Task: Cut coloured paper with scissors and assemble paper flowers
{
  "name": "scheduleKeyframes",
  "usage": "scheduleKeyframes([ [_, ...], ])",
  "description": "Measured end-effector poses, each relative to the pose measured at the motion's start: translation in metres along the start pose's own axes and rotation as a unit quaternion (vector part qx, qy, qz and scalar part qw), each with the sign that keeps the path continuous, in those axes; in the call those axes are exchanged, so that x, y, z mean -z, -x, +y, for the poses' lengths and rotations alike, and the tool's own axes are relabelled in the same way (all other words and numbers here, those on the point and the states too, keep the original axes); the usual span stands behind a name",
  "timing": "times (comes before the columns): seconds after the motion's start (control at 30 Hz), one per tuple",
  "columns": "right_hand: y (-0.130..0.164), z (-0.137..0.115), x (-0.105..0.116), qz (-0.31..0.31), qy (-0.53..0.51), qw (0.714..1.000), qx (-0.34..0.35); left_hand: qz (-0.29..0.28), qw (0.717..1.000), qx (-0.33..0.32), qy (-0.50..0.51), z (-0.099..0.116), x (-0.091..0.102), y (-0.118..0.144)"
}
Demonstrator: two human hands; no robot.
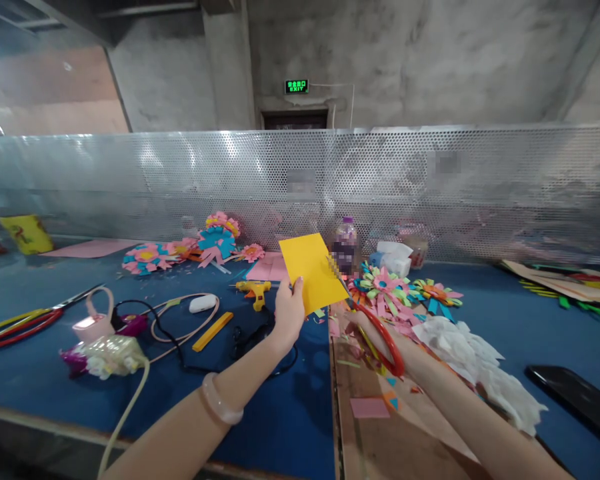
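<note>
My left hand (pixel 289 312) pinches the lower edge of a yellow sheet of paper (pixel 312 270) and holds it upright above the blue table (pixel 260 413). My right hand (pixel 380 337) grips scissors with red handles (pixel 386 341). Their blades reach up to the sheet's right edge, where the view is blurred. A pale bangle (pixel 221 400) sits on my left wrist. A brown cardboard mat (pixel 380 433) strewn with paper scraps lies under my right forearm.
Finished paper flowers lie at the back (pixel 215 243) and right of centre (pixel 387 287). A yellow glue gun (pixel 254 291), cables, a pink device (pixel 94 325), white crumpled tissue (pixel 473 357) and a black phone (pixel 577 400) lie around. A perforated metal screen (pixel 180 180) closes the far side.
</note>
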State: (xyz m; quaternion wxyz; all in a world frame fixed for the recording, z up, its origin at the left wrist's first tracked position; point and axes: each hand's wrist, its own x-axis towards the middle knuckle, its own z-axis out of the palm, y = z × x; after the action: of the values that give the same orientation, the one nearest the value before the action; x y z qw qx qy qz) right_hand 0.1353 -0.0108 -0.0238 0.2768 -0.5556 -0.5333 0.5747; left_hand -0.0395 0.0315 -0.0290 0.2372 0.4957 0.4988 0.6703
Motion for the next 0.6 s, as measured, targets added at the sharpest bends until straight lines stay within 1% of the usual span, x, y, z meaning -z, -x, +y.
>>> scheduleKeyframes([
  [0.1,0.000,0.000,0.000,0.030,-0.011,0.999,0.030,-0.019,1.000,0.010,0.000,0.002,-0.003,0.006],
  [0.23,0.008,-0.010,-0.004,0.069,0.031,0.996,0.056,-0.029,0.999,0.026,0.009,0.004,-0.006,0.009],
  [0.3,0.007,-0.011,-0.005,0.091,0.047,0.993,0.064,-0.032,0.999,0.028,0.015,0.005,-0.006,0.009],
  [0.43,-0.007,-0.003,-0.005,0.133,0.067,0.982,0.114,-0.028,0.999,0.034,0.019,0.004,-0.005,0.007],
  [0.53,-0.013,0.004,-0.003,0.145,0.092,0.970,0.170,-0.022,0.999,0.030,0.011,0.004,-0.004,0.006],
  [0.6,-0.012,0.006,-0.001,0.147,0.102,0.968,0.178,-0.020,0.999,0.026,0.007,0.004,-0.004,0.006],
])
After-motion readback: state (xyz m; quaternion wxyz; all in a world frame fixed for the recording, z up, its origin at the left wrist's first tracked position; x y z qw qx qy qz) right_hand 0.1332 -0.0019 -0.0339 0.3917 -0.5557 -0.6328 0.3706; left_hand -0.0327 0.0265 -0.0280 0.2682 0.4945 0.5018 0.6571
